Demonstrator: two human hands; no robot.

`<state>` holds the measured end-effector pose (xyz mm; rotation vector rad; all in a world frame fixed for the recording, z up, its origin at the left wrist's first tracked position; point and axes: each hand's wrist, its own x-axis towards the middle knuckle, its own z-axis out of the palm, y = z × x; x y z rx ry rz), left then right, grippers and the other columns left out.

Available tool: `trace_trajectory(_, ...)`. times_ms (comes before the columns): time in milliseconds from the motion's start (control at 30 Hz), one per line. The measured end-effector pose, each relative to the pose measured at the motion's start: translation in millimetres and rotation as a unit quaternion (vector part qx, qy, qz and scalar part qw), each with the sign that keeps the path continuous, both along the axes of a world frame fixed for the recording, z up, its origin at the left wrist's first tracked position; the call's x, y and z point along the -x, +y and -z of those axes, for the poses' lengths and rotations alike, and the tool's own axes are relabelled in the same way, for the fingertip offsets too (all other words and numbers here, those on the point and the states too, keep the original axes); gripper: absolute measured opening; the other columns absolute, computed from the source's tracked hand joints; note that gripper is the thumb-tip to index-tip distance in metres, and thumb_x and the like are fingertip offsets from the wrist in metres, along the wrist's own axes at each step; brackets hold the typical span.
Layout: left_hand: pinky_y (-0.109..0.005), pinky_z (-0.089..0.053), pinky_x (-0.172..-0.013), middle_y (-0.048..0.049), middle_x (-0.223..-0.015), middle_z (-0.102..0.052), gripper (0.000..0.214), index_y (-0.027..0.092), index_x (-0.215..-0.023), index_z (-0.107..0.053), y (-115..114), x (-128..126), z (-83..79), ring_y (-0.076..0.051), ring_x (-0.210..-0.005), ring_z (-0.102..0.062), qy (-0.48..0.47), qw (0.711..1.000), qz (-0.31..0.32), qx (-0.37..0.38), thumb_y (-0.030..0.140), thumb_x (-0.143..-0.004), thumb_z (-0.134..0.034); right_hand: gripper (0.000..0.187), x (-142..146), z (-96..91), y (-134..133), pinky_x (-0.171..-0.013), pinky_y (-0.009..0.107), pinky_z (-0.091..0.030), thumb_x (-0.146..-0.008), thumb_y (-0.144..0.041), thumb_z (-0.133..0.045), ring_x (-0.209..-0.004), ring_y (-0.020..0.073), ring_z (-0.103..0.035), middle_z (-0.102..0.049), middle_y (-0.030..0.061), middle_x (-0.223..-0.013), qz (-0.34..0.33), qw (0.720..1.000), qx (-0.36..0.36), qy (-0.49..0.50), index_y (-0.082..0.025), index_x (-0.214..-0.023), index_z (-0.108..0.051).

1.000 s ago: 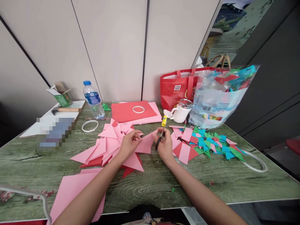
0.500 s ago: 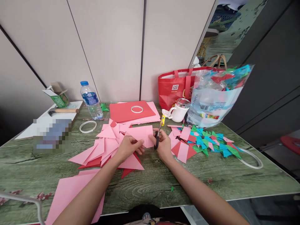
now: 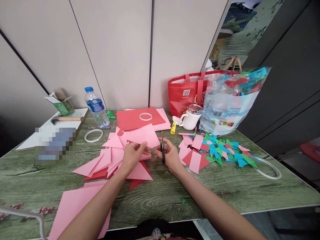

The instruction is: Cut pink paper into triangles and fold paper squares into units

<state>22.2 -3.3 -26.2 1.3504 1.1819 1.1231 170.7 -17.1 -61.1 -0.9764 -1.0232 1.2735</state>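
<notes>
My left hand [image 3: 135, 154] is closed on a sheet of pink paper [image 3: 144, 136], pinching its lower edge between thumb and fingers. To its right, my right hand [image 3: 170, 155] grips a pair of scissors [image 3: 163, 154] with black handles. The blades point away from me, near the sheet's right end; whether they touch the paper I cannot tell. Beneath and left of my left hand lies a pile of pink and red paper pieces [image 3: 115, 159]. Right of my right hand are cut pink and red strips [image 3: 195, 162] beside a heap of blue, green and red folded pieces [image 3: 223, 150].
Behind the hands lie red and pink sheets [image 3: 130, 120] with a roll of tape [image 3: 145, 116]. A water bottle [image 3: 97, 108], a hammer [image 3: 67, 118] and a small box [image 3: 62, 106] stand left. A glue stick [image 3: 173, 128], white mug [image 3: 191, 119], red bag [image 3: 181, 98] and plastic bag [image 3: 225, 110] are right.
The pink sheet has tilted and shifted left with my left hand. My right hand has moved slightly left and down, and the scissors now point more straight away from me.
</notes>
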Motion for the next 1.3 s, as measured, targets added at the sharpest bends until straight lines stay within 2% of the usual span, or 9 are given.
trace_trajectory(67, -0.03, -0.055, -0.06, -0.0092, -0.064, -0.07, 0.03, 0.01, -0.064, -0.064, 4, 7, -3.9, -0.019, -0.057, -0.066, -0.029, 0.998, -0.046, -0.04, 0.038, -0.073, -0.059, 0.05, 1, -1.2, -1, -0.054, 0.026, -0.05, -0.056, -0.032, -0.074, -0.056, 0.0109, -0.054, -0.058, -0.003, -0.066, -0.022, 1.0, 0.004, -0.011, -0.019, -0.099, -0.053)
trace_trajectory(133, -0.031, -0.054, -0.057, -0.0096, -0.064, -0.07, 0.03, 0.009, -0.067, -0.062, 7, 13, -8.5, -0.019, -0.056, -0.066, -0.06, 0.994, -0.068, -0.057, 0.038, -0.074, -0.058, 0.042, 3, -1.6, -3, -0.053, 0.024, -0.048, -0.058, -0.035, -0.073, -0.055, 0.01, -0.052, -0.056, -0.003, -0.065, -0.084, 0.996, 0.006, -0.029, -0.018, -0.092, -0.057)
trace_trajectory(267, -0.031, -0.053, -0.052, -0.0083, -0.061, -0.069, 0.027, 0.011, -0.065, -0.057, 6, 15, -14.6, -0.018, -0.051, -0.065, -0.067, 0.993, -0.076, -0.063, 0.037, -0.075, -0.058, 0.04, 6, -2.3, -8, -0.054, 0.022, -0.042, -0.061, -0.036, -0.072, -0.055, 0.0082, -0.049, -0.053, -0.0036, -0.063, -0.201, 0.978, -0.018, -0.045, -0.016, -0.093, -0.06)
trace_trajectory(367, -0.03, -0.053, -0.053, -0.0075, -0.061, -0.069, 0.027, 0.012, -0.063, -0.056, 1, 11, -14.2, -0.017, -0.05, -0.064, -0.044, 0.995, -0.062, -0.07, 0.036, -0.075, -0.059, 0.039, 6, -4.5, -10, -0.055, 0.021, -0.039, -0.062, -0.034, -0.072, -0.057, 0.0084, -0.048, -0.053, -0.0038, -0.064, -0.233, 0.971, -0.022, -0.051, -0.016, -0.093, -0.059)
trace_trajectory(633, -0.027, -0.052, -0.052, -0.0049, -0.058, -0.068, 0.024, 0.012, -0.063, -0.056, -4, 1, -10.6, -0.016, -0.049, -0.064, -0.028, 0.998, -0.018, -0.05, 0.033, -0.077, -0.057, 0.032, 4, -9.3, -13, -0.059, 0.023, -0.04, -0.063, -0.036, -0.071, -0.059, 0.0092, -0.047, -0.053, -0.0035, -0.066, -0.256, 0.965, -0.015, -0.052, -0.016, -0.084, -0.058)
trace_trajectory(800, -0.025, -0.052, -0.05, -0.0057, -0.059, -0.069, 0.024, 0.013, -0.061, -0.054, -6, -2, -10.9, -0.016, -0.05, -0.065, -0.012, 0.999, -0.026, -0.045, 0.032, -0.076, -0.057, 0.034, 3, -10.5, -12, -0.059, 0.023, -0.038, -0.058, -0.036, -0.075, -0.061, 0.0097, -0.046, -0.052, -0.0032, -0.067, -0.251, 0.966, -0.012, -0.058, -0.016, -0.074, -0.054)
trace_trajectory(1300, -0.025, -0.053, -0.05, -0.0075, -0.062, -0.07, 0.027, 0.012, -0.061, -0.058, -5, -2, -6.8, -0.015, -0.049, -0.064, -0.002, 0.998, -0.024, -0.052, 0.034, -0.077, -0.056, 0.037, 3, -10.7, -12, -0.057, 0.023, -0.036, -0.057, -0.038, -0.076, -0.06, 0.0099, -0.046, -0.052, -0.0032, -0.066, -0.251, 0.966, -0.008, -0.068, -0.016, -0.073, -0.05)
